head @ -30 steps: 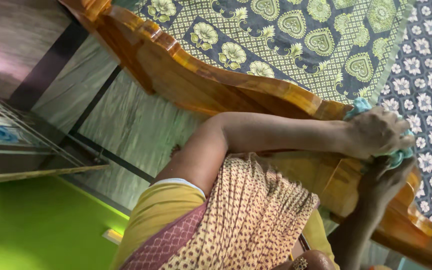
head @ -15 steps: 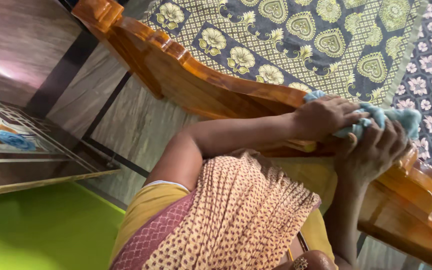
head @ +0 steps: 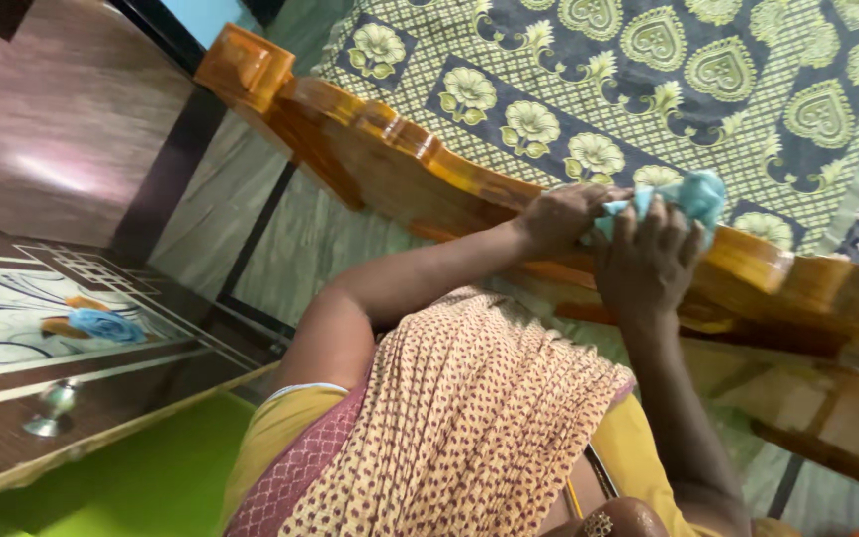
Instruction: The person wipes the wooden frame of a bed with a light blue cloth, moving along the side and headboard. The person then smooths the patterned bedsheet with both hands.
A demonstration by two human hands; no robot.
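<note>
While my left hand [head: 561,214] and right hand [head: 645,261] clutch it together, the crumpled light-blue cloth [head: 688,197] bunches against the glossy orange-brown wooden bed frame [head: 390,149].

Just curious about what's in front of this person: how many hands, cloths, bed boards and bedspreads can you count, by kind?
Hands: 2, left hand and right hand, both on the cloth
Cloth: 1, blue cloth
Bed board: 1, wooden board
Bedspread: 1, patterned bedspread
Total: 5
</note>
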